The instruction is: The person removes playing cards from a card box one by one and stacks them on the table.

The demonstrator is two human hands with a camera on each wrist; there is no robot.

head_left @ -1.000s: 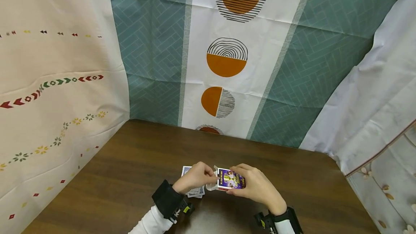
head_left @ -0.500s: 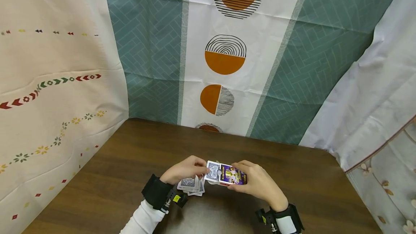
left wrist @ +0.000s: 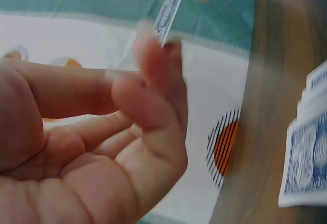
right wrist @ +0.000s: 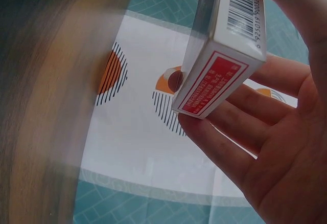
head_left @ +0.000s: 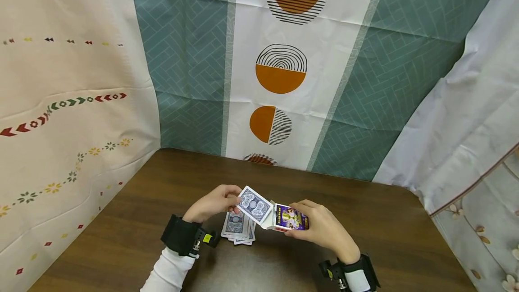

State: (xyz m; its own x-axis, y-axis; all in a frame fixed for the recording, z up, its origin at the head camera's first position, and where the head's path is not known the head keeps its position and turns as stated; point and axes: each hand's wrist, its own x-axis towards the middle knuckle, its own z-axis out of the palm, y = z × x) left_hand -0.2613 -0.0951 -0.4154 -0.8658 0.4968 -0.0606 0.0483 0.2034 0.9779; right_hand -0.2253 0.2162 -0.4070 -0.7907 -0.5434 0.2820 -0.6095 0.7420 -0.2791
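Observation:
Between thumb and fingers my left hand (head_left: 215, 203) pinches a blue-and-white patterned playing card (head_left: 254, 204), tilted, its right corner by the open flap of the card box. In the left wrist view the card (left wrist: 171, 10) shows nearly edge-on beyond the fingertips. My right hand (head_left: 324, 226) grips the purple-and-white card box (head_left: 291, 218) by its sides, its open end facing left. The right wrist view shows the box's white end with a barcode and red label (right wrist: 214, 81). Below the left hand, a loose pile of face-down playing cards (head_left: 237, 228) lies on the table.
The brown wooden table (head_left: 194, 170) runs back to a hanging cloth (head_left: 190, 80) with teal panels and orange circles. A cream patterned cloth (head_left: 81, 125) hangs at the left, and a white curtain (head_left: 454, 125) at the right.
My left hand has moved left and away from the box, drawing the card out of its open end. The right hand has kept its grip on the box, shifting little.

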